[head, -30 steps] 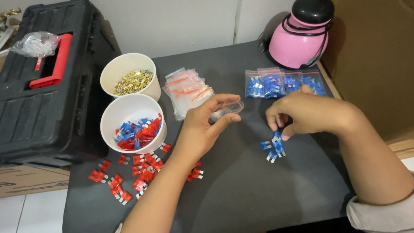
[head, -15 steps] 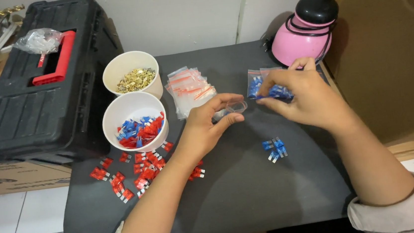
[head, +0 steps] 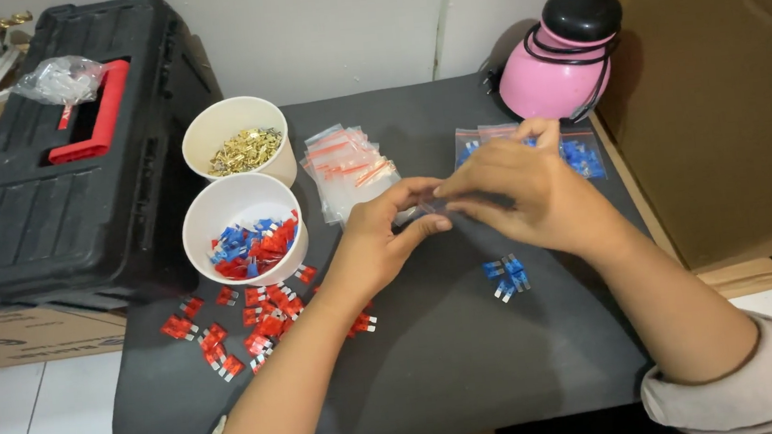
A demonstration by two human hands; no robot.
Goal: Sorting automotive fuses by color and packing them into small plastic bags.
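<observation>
My left hand point(head: 379, 241) pinches a small clear zip bag point(head: 418, 211) over the middle of the black table point(head: 445, 361). My right hand point(head: 523, 191) meets it from the right, its fingertips pinched together at the bag's mouth. What lies between those fingertips is hidden. A few small blue plastic pieces point(head: 507, 276) lie on the table just below my right wrist. Several red pieces point(head: 256, 321) are scattered beside my left forearm.
A white cup point(head: 209, 214) holds red and blue pieces, and another cup point(head: 210, 121) holds brass bits. Empty zip bags point(head: 349, 164) are stacked behind my hands, filled blue bags point(head: 581, 158) further right. A pink jar point(head: 559, 71), a black toolbox point(head: 49, 200) and a cardboard box point(head: 730, 103) surround the table.
My right hand rose from the blue pieces and moved up and left to meet the bag. My left hand stayed near the table's middle with the bag.
</observation>
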